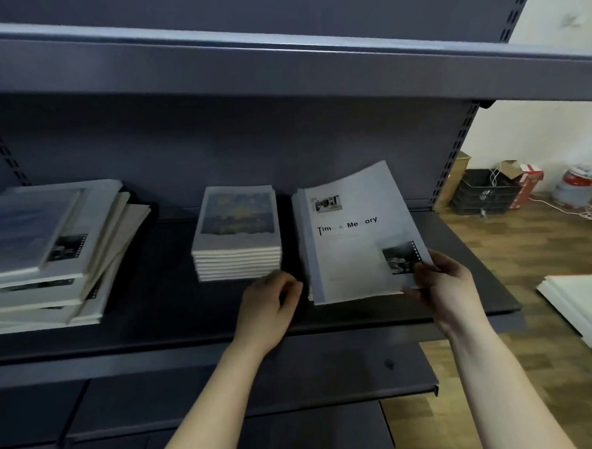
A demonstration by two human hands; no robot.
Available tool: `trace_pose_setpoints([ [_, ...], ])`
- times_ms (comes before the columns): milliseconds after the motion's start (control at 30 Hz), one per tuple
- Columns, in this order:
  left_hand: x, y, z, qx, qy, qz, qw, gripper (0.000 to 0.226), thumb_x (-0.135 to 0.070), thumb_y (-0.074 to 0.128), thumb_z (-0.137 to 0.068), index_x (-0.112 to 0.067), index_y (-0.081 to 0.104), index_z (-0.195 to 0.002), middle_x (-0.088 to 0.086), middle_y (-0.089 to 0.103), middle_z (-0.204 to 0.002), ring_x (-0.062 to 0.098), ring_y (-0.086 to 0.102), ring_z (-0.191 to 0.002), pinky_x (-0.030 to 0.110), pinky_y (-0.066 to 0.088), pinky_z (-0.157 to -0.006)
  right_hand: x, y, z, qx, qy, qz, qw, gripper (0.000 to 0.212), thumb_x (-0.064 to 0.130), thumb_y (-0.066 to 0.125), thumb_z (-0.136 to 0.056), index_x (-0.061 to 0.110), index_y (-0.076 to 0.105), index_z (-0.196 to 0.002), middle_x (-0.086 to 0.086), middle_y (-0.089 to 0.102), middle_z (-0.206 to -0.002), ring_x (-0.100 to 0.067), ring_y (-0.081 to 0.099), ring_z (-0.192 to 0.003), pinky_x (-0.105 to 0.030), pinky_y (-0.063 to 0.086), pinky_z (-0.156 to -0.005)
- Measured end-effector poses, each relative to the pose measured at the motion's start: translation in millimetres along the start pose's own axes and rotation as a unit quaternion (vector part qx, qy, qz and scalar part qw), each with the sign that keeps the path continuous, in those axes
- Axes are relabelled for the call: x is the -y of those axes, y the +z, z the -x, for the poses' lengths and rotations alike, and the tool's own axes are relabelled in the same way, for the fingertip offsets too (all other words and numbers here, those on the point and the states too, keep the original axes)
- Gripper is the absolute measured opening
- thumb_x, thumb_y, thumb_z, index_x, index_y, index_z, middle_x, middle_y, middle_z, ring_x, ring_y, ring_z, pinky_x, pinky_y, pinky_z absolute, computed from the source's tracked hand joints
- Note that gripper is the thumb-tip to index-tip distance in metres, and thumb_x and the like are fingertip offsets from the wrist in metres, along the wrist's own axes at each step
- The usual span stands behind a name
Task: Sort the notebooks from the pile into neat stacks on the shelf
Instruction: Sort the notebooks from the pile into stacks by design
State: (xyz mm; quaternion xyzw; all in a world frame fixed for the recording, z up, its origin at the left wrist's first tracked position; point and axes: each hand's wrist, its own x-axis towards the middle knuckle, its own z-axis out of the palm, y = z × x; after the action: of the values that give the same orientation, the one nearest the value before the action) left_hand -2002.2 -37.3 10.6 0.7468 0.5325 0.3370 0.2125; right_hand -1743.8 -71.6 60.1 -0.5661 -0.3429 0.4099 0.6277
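Pinching the near right corner of a large white notebook (357,235), my right hand (442,285) has its thumb on the smooth cover and its fingers tucked underneath. The cover is thin and flexible: its far edge bows upward, while the near edge lies on the right stack (302,244) of same-sized notebooks below. Black lettering and two small monochrome photo prints mark the cover.

My left hand (271,301) sits just beside that stack's near left corner, fingers loosely curled, holding nothing that I can see.

Just to its left stands the middle stack (238,258), smaller, squared up, with pale page edges in even layers and a painted blue and yellow picture on top. Well apart, at the far left, the pile (50,264) is thick and untidy, with books fanned out at angles.

All of these rest on a dark matte metal shelf (460,250), under an upper shelf (279,64) of the same grey metal. Beyond lie a wood-grain floor (529,253) and a black slatted crate (485,190).
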Motion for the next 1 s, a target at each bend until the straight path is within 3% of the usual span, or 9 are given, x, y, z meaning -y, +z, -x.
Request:
trace_pose_setpoints([
  [133, 5, 13, -4, -0.034, 0.036, -0.127, 0.991, 0.019, -0.032, 0.042, -0.096, -0.023, 0.058, -0.099, -0.006, 0.058, -0.098, 0.014, 0.051, -0.092, 0.033, 0.041, -0.083, -10, -8, -12, -0.037, -0.053, 0.176, 0.982, 0.018, 0.010, 0.054, -0.089, 0.023, 0.065, -0.095, -0.001, 0.069, -0.092, -0.028, 0.066, -0.086, -0.039, 0.055, -0.067],
  [167, 5, 14, -4, -0.038, 0.038, -0.138, 0.989, 0.018, -0.031, 0.042, -0.096, -0.022, 0.058, -0.099, -0.005, 0.058, -0.099, 0.015, 0.051, -0.092, 0.033, 0.040, -0.083, -11, -8, -13, -0.049, -0.071, 0.239, 0.967, 0.014, 0.017, 0.060, -0.087, 0.021, 0.063, -0.099, 0.001, 0.067, -0.093, -0.029, 0.064, -0.089, -0.041, 0.053, -0.072],
  [233, 6, 16, -4, -0.044, 0.045, -0.150, 0.987, 0.017, -0.031, 0.043, -0.095, -0.023, 0.057, -0.098, -0.005, 0.057, -0.099, 0.015, 0.050, -0.091, 0.033, 0.041, -0.082, -15, -10, -13, -0.063, -0.090, 0.313, 0.943, 0.030, 0.023, 0.067, -0.084, 0.022, 0.056, -0.111, 0.001, 0.061, -0.097, -0.027, 0.058, -0.090, -0.035, 0.045, -0.076],
  [333, 6, 16, -3, -0.050, 0.045, -0.148, 0.987, 0.014, -0.028, 0.046, -0.094, -0.022, 0.058, -0.097, -0.005, 0.057, -0.098, 0.015, 0.051, -0.091, 0.033, 0.041, -0.081, -17, -10, -5, -0.038, -0.128, 0.338, 0.932, 0.015, 0.027, 0.071, -0.081, 0.025, 0.063, -0.093, 0.002, 0.059, -0.099, -0.018, 0.054, -0.092, -0.028, 0.036, -0.073],
  [400, 5, 16, -2, -0.058, 0.044, -0.155, 0.985, 0.013, -0.027, 0.047, -0.094, -0.021, 0.058, -0.097, -0.005, 0.057, -0.098, 0.015, 0.051, -0.091, 0.031, 0.040, -0.081, -19, -12, -1, -0.030, -0.143, 0.356, 0.923, 0.018, 0.031, 0.077, -0.074, 0.026, 0.067, -0.089, 0.002, 0.055, -0.096, -0.016, 0.052, -0.090, -0.027, 0.035, -0.072],
  [533, 5, 17, -1, -0.067, 0.039, -0.177, 0.981, 0.011, -0.026, 0.049, -0.092, -0.020, 0.058, -0.094, -0.004, 0.057, -0.097, 0.015, 0.050, -0.090, 0.030, 0.039, -0.078, -22, -16, 3, -0.015, -0.165, 0.396, 0.903, 0.039, 0.036, 0.084, -0.065, 0.029, 0.065, -0.098, 0.005, 0.047, -0.102, -0.011, 0.043, -0.097, -0.025, 0.034, -0.077],
  [800, 5, 17, -2, -0.065, 0.024, -0.179, 0.981, 0.011, -0.024, 0.052, -0.090, -0.020, 0.060, -0.096, -0.005, 0.058, -0.101, 0.015, 0.051, -0.093, 0.029, 0.038, -0.079, -32, -21, -7, -0.011, -0.192, 0.415, 0.889, 0.051, 0.038, 0.083, -0.064, 0.029, 0.064, -0.110, 0.008, 0.044, -0.108, -0.021, 0.047, -0.112, -0.029, 0.041, -0.081],
  [1000, 4, 16, -2, -0.069, 0.022, -0.181, 0.981, 0.010, -0.023, 0.053, -0.089, -0.020, 0.061, -0.095, -0.005, 0.058, -0.101, 0.015, 0.051, -0.093, 0.027, 0.035, -0.078, -37, -19, -18, -0.012, -0.207, 0.409, 0.889, 0.049, 0.038, 0.079, -0.070, 0.027, 0.062, -0.115, 0.001, 0.050, -0.114, -0.025, 0.054, -0.102, -0.032, 0.045, -0.077],
])
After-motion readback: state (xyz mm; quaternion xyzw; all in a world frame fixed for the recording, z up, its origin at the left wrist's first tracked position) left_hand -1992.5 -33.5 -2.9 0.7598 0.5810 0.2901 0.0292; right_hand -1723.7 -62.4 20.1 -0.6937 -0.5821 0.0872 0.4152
